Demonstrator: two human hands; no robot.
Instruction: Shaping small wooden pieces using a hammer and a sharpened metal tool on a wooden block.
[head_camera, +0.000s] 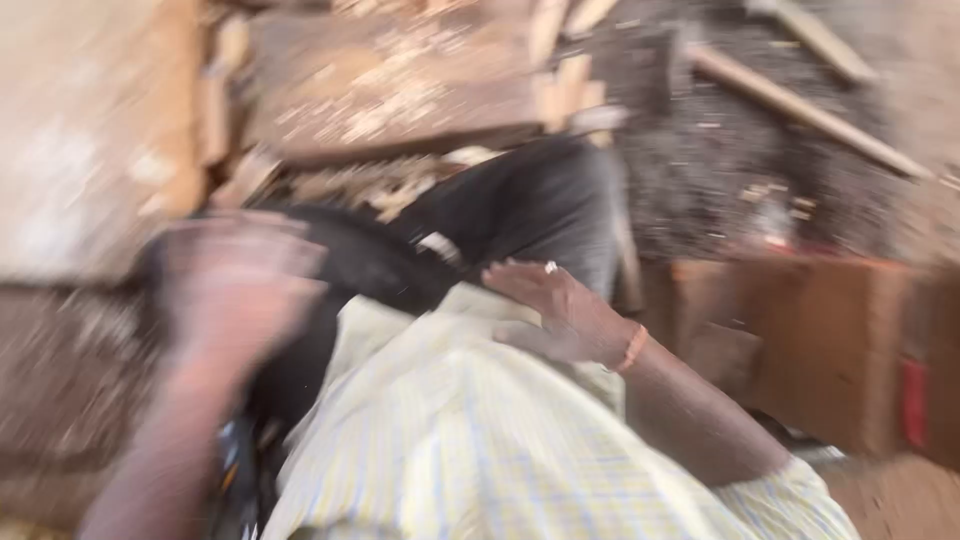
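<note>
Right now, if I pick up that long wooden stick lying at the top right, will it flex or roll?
The wooden stick looks straight and fairly thick, so it is probably stiff. It seems rounded, so it might roll when pushed, though the littered ground under it would likely stop it. Blur hides the finer detail.

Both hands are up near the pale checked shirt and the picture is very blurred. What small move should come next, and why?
Probably a pause to steady the view. The left hand is a blur over a dark curved thing, and the right hand rests open on the pale checked shirt, holding nothing. Wood boards and shavings lie beyond, but no tool shows in either hand.
</note>
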